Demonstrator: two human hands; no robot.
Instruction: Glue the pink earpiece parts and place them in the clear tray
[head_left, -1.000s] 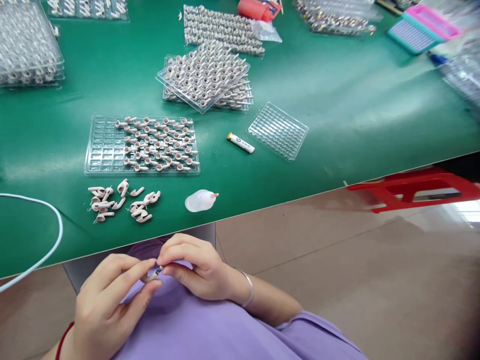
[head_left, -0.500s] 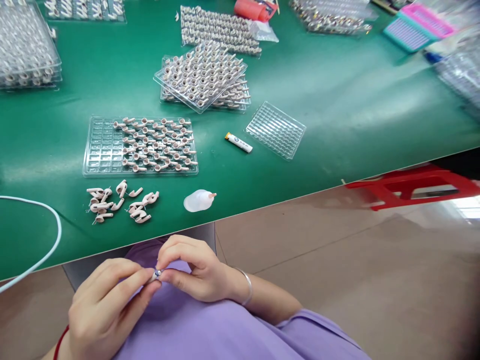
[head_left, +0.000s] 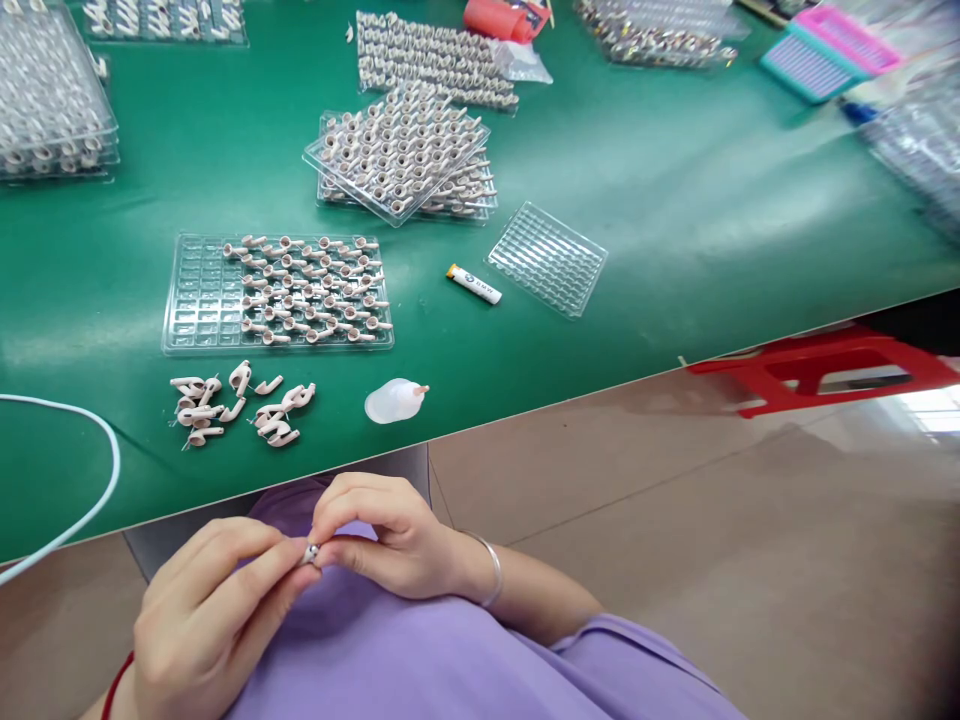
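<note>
Over my lap, just below the table edge, my left hand [head_left: 214, 605] pinches a small white earbud housing [head_left: 310, 553] between thumb and fingers. My right hand [head_left: 390, 537] is closed at its other end, thumb and forefinger touching it; whether a tiny part sits between those fingertips is hidden. A shiny dark spot shows on the piece. Loose earbud housings [head_left: 199, 412] lie in two small heaps on the table in front. Behind them is a clear tray [head_left: 202, 290], partly filled with rows of similar housings. A white squeeze bottle [head_left: 394, 401] lies to the right of the heaps.
A white tube with an orange cap [head_left: 474, 284] lies beside a clear tray [head_left: 551, 260]. Farther back are stacked filled trays [head_left: 401, 155] and a red roll [head_left: 499, 18]. A pale cable [head_left: 112, 450] curves at left. A red stool [head_left: 825, 370] stands right, beyond the table.
The fingertips have shifted slightly around the earbud housing, which looks a little turned. The whole view has moved slightly; the things on the table stay put.
</note>
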